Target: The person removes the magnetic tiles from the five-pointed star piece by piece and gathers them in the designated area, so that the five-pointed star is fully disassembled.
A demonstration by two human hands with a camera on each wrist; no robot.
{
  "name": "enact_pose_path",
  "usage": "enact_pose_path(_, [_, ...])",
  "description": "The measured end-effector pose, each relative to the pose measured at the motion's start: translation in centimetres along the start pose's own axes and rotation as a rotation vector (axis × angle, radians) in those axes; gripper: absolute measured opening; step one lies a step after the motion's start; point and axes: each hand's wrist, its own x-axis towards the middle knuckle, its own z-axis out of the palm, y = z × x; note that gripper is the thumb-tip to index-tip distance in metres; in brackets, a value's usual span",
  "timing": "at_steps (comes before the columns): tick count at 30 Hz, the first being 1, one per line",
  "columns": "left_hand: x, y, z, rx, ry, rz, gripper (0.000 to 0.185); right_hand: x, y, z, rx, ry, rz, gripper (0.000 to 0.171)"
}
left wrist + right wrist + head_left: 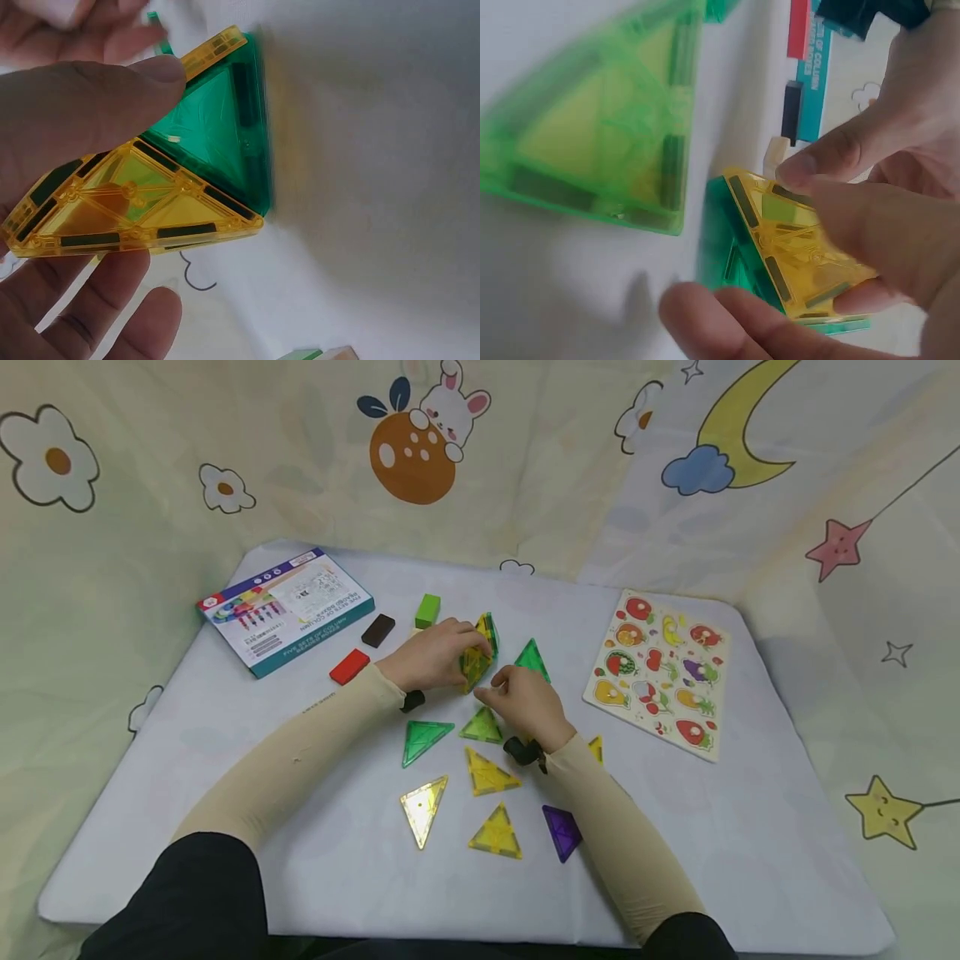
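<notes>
My left hand (435,656) pinches a joined piece of triangular magnetic tiles (477,664), translucent yellow and green, near the table's middle. In the left wrist view the thumb lies over a green tile (214,124), with a yellow tile (135,202) attached along its edge and fingers beneath. Beside the piece is my right hand (531,703), thumb and fingers loosely bent and apart, with nothing between them. A light green triangle tile (600,127) lies close to it on the table. Another green triangle tile (532,660) is just behind the right hand.
Nearer me lie a green triangle (426,741), several yellow ones (497,833) and a purple one (562,832). Red (349,667), black (378,631) and green (427,611) blocks sit left of the piece. Behind are a box (288,610) and, rightward, a fruit-picture board (660,672).
</notes>
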Motion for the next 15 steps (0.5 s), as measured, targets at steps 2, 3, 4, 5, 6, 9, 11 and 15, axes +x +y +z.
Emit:
enact_pose_path(2, [0.0,0.0,0.0,0.003,0.005,0.012,0.051,0.6,-0.2,0.0,0.022,0.017,0.003,0.058])
enact_pose_path(3, [0.0,0.0,0.0,-0.002,0.007,0.016,0.05,0.9,-0.2,0.1,0.03,0.021,0.003,0.061])
enact_pose_path(4, [0.0,0.0,0.1,-0.009,0.01,0.02,0.049,1.2,-0.2,0.2,0.041,0.028,0.007,0.064])
enact_pose_path(5, [0.0,0.0,0.1,-0.014,0.011,0.022,0.048,1.4,-0.3,0.2,0.052,0.034,0.014,0.065])
enact_pose_path(6, [0.0,0.0,0.1,-0.02,0.012,0.02,0.047,1.7,-0.3,0.3,0.063,0.04,0.02,0.065])
enact_pose_path(9, [0.0,-0.1,0.2,-0.044,0.013,0.015,0.046,2.3,-0.3,0.6,0.089,0.066,0.048,0.062])
enact_pose_path(11, [0.0,-0.2,0.3,-0.058,0.011,0.015,0.046,2.6,-0.4,0.7,0.1,0.084,0.072,0.063])
enact_pose_path(15, [-0.1,-0.5,0.0,-0.136,-0.003,0.019,0.051,2.9,-0.5,0.7,0.089,0.115,0.108,0.063])
